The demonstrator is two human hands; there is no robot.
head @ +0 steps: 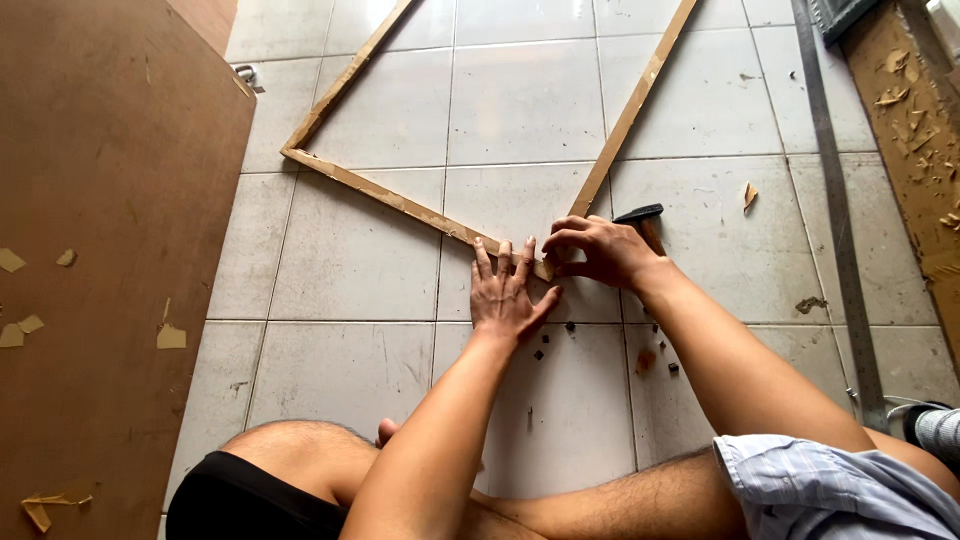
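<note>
A thin wooden frame (400, 200) lies flat on the white floor tiles, its near corner right in front of me. My left hand (508, 295) rests flat on the floor with fingers spread, its fingertips touching that corner. My right hand (600, 250) is closed with its fingertips pinched at the corner joint; what it pinches is too small to tell. A hammer with a black head (640, 214) lies just behind my right hand, partly hidden by it. Several small dark nails (570, 326) are scattered on the tile near my wrists.
A large brown board (100, 250) with torn tape scraps covers the floor at left. A long metal ruler (835, 220) runs along the right, next to a board edge littered with wood chips (915, 120). My bare legs are at the bottom.
</note>
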